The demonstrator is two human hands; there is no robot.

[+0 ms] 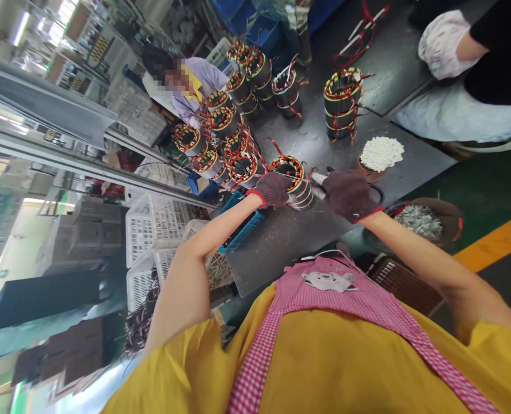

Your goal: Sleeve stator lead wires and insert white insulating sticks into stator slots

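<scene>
Wound motor stators (255, 72) are stacked in columns on the grey surface (277, 244), and a clay bowl (370, 172) heaped with white pieces, perhaps insulating sleeves, is set near them. A second bowl (419, 223) of silvery scraps is placed beside a yellow floor stripe (492, 241). White plastic crates (152, 227) are piled at the left, and a co-worker in lilac (195, 86) is seen beyond the stators.

Gloves (350, 195): dark maroon, red cuffs. Stator (290, 172) windings: red, yellow, green. Apron (324, 287): pink-and-white gingham. Shirt (337, 351): yellow.
</scene>
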